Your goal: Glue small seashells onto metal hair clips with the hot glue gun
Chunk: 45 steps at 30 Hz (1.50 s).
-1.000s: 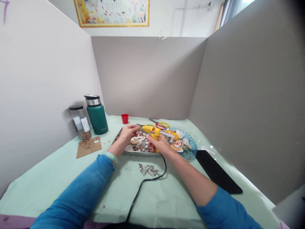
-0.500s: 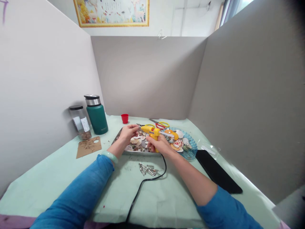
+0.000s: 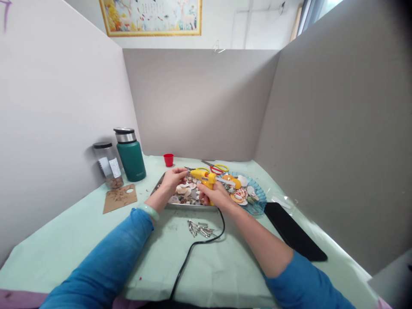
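Note:
Over the metal tray [image 3: 193, 207] of shells, my left hand [image 3: 175, 177] pinches a small item at its fingertips, too tiny to make out. My right hand [image 3: 215, 194] is wrapped round the handle of a yellow glue gun [image 3: 204, 176]. The gun's nozzle points left and meets or nearly meets the item at my left fingertips. A clear glue stick [image 3: 225, 181] sticks out of the gun's back. From the handle a black cord [image 3: 196, 243] runs down to the near table edge.
A blue plate [image 3: 260, 206] of shells lies right of the tray, with a black slab [image 3: 294, 231] beyond. Metal clips [image 3: 201, 229] lie in front. Scissors [image 3: 220, 168], a red cup [image 3: 168, 160], a green bottle [image 3: 131, 159], a jar [image 3: 109, 167] and brown card [image 3: 120, 199] stand or lie around.

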### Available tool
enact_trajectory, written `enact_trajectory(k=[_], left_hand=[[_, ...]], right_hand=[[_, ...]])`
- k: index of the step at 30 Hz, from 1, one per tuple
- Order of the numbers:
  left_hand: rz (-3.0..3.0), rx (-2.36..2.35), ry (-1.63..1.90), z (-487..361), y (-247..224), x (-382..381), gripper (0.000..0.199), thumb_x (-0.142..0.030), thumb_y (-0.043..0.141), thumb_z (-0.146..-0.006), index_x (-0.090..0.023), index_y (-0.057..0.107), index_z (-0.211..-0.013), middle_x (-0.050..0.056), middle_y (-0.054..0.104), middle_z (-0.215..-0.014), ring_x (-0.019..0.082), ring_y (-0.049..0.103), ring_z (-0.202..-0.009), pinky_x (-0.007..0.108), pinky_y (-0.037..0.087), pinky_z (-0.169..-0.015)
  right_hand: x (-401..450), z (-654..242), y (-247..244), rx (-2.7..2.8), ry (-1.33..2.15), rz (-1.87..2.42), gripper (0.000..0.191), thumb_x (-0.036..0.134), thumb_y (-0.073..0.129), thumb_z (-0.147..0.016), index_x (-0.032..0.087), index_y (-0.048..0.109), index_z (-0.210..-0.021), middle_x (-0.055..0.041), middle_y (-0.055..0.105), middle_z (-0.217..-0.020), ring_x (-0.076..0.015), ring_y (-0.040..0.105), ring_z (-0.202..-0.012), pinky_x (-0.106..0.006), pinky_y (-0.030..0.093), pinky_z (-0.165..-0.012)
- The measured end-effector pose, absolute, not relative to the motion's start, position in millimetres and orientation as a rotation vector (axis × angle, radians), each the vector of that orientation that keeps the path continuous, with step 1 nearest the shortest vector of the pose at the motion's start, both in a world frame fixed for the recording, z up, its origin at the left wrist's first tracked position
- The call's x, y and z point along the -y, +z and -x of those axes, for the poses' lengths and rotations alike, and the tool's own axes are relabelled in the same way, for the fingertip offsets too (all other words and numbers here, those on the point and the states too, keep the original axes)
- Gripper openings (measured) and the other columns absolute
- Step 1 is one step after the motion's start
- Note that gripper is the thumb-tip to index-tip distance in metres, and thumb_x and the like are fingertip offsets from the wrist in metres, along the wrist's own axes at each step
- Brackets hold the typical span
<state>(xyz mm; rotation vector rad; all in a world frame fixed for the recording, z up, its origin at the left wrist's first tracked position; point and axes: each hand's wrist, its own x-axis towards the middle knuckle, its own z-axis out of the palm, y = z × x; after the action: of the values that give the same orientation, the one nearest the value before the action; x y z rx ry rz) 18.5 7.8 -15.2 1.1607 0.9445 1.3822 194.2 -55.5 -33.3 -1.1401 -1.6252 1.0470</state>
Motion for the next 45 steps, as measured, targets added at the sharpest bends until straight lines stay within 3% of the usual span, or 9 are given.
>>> enact_trajectory(k=[45], left_hand=[[-1.195, -0.963, 1.372, -16.6, -18.9, -11.1, 0.026, -0.018, 0.077, -0.056, -0.008, 0.064, -0.076, 0.0, 0.058, -0.054, 0.007, 0.05, -0.041, 0.02, 0.038, -0.042]], right_hand=[[52.6, -194.1, -37.8, 1.579, 1.073, 1.127, 0.043, 0.055, 0.056, -0.078, 0.015, 0.06, -0.062, 0.001, 0.054, -0.043, -0.0085, 0.048, -0.037, -0.02, 0.039, -0.041]])
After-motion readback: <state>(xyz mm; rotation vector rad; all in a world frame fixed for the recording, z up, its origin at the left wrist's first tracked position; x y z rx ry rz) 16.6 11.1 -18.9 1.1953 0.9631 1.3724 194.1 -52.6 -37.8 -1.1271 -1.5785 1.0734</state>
